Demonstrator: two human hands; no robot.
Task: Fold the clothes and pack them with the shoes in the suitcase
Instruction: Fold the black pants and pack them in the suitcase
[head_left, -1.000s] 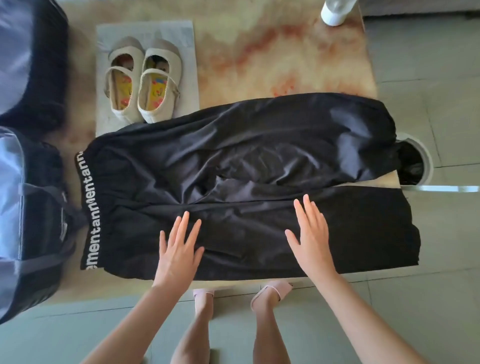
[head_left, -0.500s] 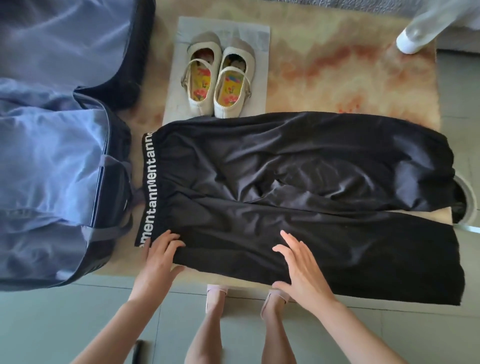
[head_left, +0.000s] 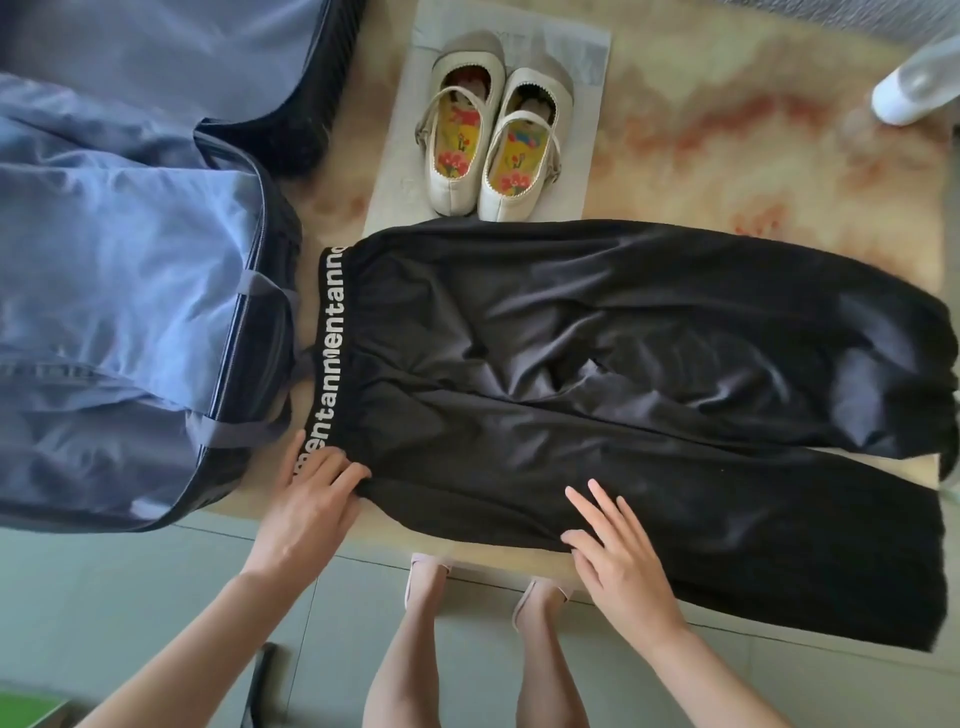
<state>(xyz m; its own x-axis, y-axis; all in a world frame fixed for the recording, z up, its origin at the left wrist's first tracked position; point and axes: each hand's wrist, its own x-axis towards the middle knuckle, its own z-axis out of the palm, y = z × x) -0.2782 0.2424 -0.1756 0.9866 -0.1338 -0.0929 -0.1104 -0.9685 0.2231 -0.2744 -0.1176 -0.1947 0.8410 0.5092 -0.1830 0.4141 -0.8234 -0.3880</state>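
Head view: left hand (head_left: 311, 499) grips waistband (head_left: 332, 338) of wrinkled black trousers (head_left: 623, 364), right hand (head_left: 618, 561) flat.

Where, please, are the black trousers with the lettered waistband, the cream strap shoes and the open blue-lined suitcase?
Black trousers (head_left: 623, 322): head view, far leg's fabric.
Cream strap shoes (head_left: 457, 148): head view, left shoe's insole.
Blue-lined suitcase (head_left: 130, 234): head view, lining.

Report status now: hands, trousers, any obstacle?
Left hand pinches waistband corner; right hand flat on near leg. Black trousers spread, unfolded. Shoes beyond, suitcase open at left; nothing on trousers.
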